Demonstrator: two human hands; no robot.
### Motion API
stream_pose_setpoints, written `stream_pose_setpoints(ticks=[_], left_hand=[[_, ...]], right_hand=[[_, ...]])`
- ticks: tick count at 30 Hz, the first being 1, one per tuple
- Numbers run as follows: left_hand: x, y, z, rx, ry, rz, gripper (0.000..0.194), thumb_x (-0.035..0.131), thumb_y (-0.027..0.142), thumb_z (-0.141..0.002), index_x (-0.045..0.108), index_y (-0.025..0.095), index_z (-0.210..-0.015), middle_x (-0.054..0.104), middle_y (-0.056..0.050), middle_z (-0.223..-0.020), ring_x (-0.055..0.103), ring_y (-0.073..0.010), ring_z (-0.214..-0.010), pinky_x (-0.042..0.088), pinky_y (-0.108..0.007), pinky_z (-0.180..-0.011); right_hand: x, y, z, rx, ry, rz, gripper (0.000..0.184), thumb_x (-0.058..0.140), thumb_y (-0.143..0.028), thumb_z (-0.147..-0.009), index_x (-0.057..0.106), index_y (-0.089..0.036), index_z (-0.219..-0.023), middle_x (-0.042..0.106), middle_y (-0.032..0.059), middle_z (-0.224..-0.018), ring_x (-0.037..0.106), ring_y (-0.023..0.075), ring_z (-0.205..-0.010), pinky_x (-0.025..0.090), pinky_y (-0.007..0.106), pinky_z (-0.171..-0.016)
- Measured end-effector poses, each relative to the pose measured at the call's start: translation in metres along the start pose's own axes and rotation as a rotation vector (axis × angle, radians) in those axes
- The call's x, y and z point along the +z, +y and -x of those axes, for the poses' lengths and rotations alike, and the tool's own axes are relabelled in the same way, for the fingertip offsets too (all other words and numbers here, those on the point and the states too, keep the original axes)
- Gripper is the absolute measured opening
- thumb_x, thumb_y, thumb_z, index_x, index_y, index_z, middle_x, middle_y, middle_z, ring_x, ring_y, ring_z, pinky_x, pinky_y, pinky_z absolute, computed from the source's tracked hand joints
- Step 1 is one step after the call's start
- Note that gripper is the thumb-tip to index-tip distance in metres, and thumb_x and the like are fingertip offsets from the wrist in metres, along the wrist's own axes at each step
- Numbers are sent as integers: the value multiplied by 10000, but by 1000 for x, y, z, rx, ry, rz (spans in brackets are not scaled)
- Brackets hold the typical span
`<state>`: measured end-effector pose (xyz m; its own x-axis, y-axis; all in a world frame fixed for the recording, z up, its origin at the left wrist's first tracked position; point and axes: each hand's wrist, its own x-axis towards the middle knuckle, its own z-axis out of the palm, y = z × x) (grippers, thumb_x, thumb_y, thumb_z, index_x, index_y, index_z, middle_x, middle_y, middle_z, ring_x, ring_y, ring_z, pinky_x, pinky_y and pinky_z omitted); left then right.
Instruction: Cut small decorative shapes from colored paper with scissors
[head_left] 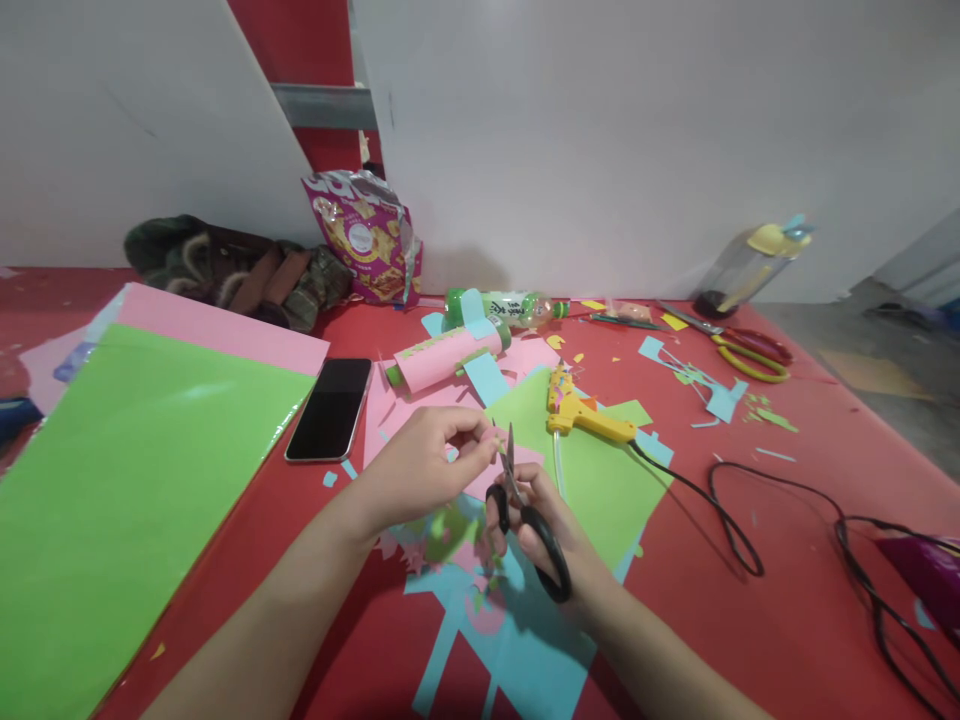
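My left hand [424, 460] is closed in a pinch on a small pink paper piece [491, 437], held just above the table. Black-handled scissors [529, 510] sit in my right hand [547, 525], fingers through the loops, and the blades point up at the pink piece's edge. Under both hands lie light-blue paper scraps [517, 640], a pink sheet [420, 410] and a green sheet [600, 480]. A yellow glue gun [581, 412] lies just beyond on the green sheet, with its black cord [735, 540] trailing right.
Large green [120, 490] and pink [217, 330] sheets lie at the left beside a black phone [330, 408]. A pink paper roll [446, 358], green bottle [502, 308], snack bag [367, 240], red-and-yellow scissors [742, 350] and tipped water bottle [750, 265] lie further back.
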<state>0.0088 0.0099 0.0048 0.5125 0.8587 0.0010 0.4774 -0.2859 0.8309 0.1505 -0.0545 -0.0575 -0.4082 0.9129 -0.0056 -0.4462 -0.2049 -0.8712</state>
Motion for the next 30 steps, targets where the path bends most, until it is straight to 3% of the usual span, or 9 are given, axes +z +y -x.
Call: stream_pose_setpoints(ticks=[30], left_hand=[[-1, 1, 0, -1, 0, -34, 212, 406, 233, -766, 469, 143, -584, 445, 35, -551, 419, -81, -538, 339, -180, -502]], right_hand=[[-1, 0, 1, 29, -2, 26, 414, 568, -502, -672, 351, -237, -904, 426, -13, -753, 421, 99, -565, 362, 262, -521]])
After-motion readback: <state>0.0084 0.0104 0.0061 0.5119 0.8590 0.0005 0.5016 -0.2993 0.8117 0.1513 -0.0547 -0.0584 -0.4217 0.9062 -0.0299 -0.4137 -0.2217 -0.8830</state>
